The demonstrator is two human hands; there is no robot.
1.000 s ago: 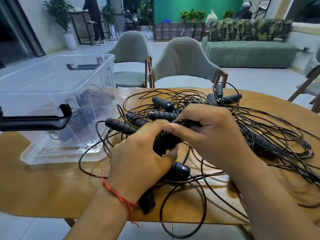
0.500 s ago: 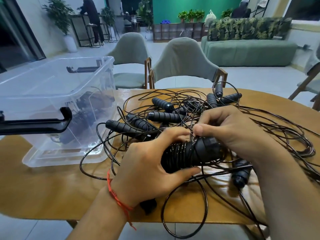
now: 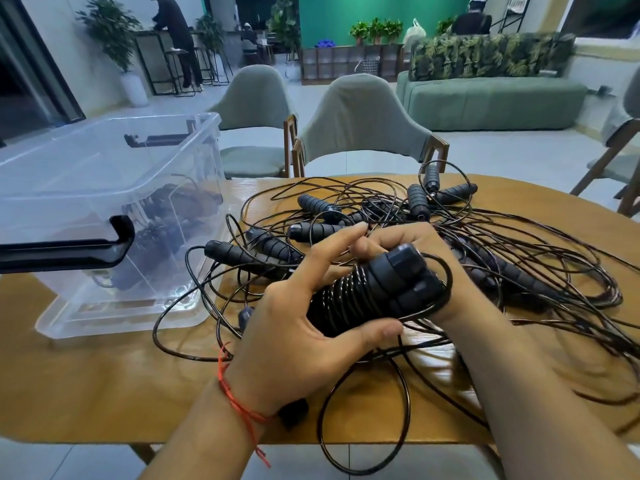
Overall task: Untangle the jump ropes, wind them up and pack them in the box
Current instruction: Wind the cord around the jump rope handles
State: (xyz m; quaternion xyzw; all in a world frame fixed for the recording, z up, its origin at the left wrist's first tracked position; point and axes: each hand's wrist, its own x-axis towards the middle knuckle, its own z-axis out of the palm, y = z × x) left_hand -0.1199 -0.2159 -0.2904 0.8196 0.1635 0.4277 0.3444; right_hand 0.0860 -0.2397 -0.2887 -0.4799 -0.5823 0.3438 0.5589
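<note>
Black wound jump rope (image 3: 367, 292) sits clasped by left hand (image 3: 294, 344), thumb beneath, and right hand (image 3: 446, 271), curled behind.

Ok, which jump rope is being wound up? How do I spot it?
Look at the wooden table, right of the clear box, towards its near edge. There the left hand holds a handle bundle over the tangle. Unlike the loose handles lying around it, it has shiny rope coiled tightly round it.

You have one clear plastic storage box (image 3: 86, 174), one cord-wound bundle of black handles (image 3: 374, 292), at least seven loose black ribbed handles (image 3: 318, 206), two grey-green upholstered chairs (image 3: 360, 116).
</note>
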